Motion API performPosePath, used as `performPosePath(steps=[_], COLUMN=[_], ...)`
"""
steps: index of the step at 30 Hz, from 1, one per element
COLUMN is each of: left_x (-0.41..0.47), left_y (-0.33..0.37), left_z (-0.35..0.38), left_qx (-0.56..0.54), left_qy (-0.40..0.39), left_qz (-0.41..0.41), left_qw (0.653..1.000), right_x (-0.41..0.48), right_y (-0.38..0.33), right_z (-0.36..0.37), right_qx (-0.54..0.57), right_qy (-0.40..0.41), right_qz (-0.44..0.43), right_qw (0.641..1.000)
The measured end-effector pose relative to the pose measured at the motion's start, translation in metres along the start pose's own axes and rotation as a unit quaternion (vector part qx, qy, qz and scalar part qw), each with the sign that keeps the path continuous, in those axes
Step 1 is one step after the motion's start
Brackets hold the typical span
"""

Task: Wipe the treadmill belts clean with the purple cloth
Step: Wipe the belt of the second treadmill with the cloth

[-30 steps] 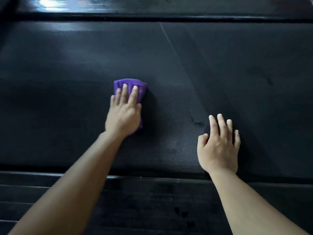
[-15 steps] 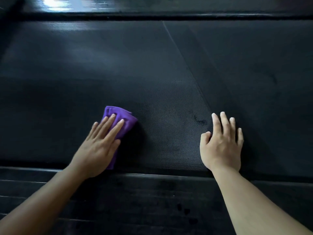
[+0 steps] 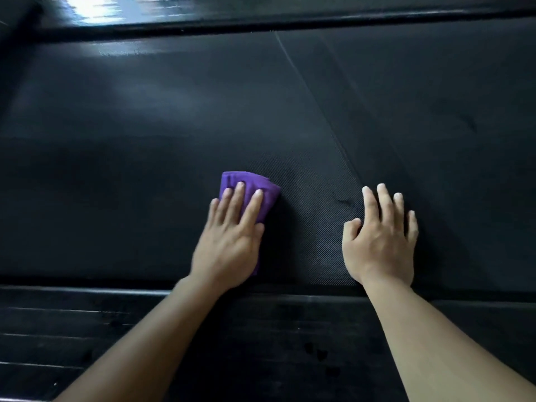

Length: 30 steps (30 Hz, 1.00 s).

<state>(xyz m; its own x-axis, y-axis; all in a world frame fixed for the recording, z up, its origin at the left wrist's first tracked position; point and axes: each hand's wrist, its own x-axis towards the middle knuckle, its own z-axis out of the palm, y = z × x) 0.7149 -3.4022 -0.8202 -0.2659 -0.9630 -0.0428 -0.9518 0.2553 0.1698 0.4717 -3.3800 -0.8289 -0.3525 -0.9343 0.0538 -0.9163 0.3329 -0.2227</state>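
Observation:
A black textured treadmill belt (image 3: 174, 140) fills most of the view. A folded purple cloth (image 3: 252, 187) lies on it near the front edge. My left hand (image 3: 232, 239) presses flat on the cloth with straight fingers, covering its near part. My right hand (image 3: 380, 236) rests flat on the belt to the right of the cloth, fingers spread, holding nothing. A small dark smudge (image 3: 343, 202) shows on the belt between the two hands.
A diagonal seam (image 3: 313, 103) crosses the belt from the far middle toward my right hand. A black ribbed side rail (image 3: 87, 329) runs along the near edge, with dark spots (image 3: 319, 353) on it. A glossy rail (image 3: 203, 13) borders the far side.
My left hand slid the cloth back toward the near edge and left, then rightward to its present spot closer to my right hand. My right hand has stayed planted on the belt.

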Motion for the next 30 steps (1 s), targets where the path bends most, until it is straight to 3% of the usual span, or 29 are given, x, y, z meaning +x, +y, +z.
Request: performPosePath(steps=[7,15,22,26,30], left_x=[0.041,-0.001,-0.011,0.007,0.018], left_y=[0.107,0.046,-0.038,-0.011,0.059], left_z=[0.017,0.009,-0.009,-0.003,0.009], left_qx=[-0.044,-0.038,-0.062,-0.035,-0.034], left_qy=[0.006,-0.016,-0.017,-0.01,-0.008], left_qz=[0.019,0.017,-0.111,-0.111,-0.051], left_qw=[0.999,0.999,0.992,0.993,0.998], right_x=[0.0,0.001,0.001,0.0,0.001], right_y=[0.001,0.001,0.0,0.0,-0.001], right_z=[0.0,0.001,0.001,0.0,-0.002], right_qx=[0.008,0.007,0.011,0.01,0.013], right_qy=[-0.013,-0.008,-0.003,-0.005,-0.007], right_qz=[0.002,0.003,0.005,0.006,0.006], right_qw=[1.0,1.0,1.0,1.0,1.0])
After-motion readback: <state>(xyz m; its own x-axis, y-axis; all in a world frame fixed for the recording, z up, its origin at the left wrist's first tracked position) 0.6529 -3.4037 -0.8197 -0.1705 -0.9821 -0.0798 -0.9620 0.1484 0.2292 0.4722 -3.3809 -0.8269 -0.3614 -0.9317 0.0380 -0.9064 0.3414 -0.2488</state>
